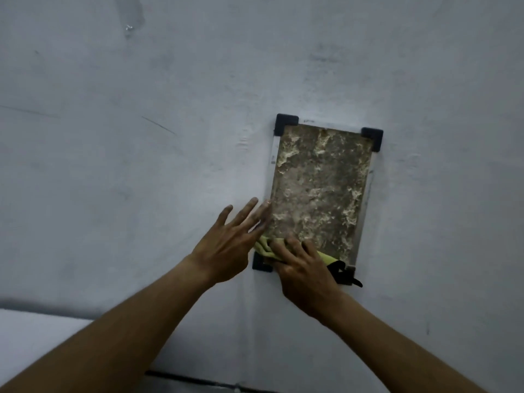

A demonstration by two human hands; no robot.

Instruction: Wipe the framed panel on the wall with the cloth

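Mid-wipe, my right hand [303, 272] curls its fingers [292, 243] on the cloth [264, 246] at the bottom edge of the panel [320, 188] on the wall [141, 171], left hand [226, 246] spread flat alongside; next, I reckon, an upward sweep.

Pale grey, scuffed wall [141, 171] carried a single framed panel [317, 182], mounted upright with a slight tilt, its mottled brown-and-cream face bordered by a thin light frame. Black corner brackets [286, 123] sat against the wall at the panel's upper left, upper right and lower left corners; the lower right corner was largely hidden. The left hand [226, 245] lay with fingers spread against the wall, fingertips reaching the panel's left edge.
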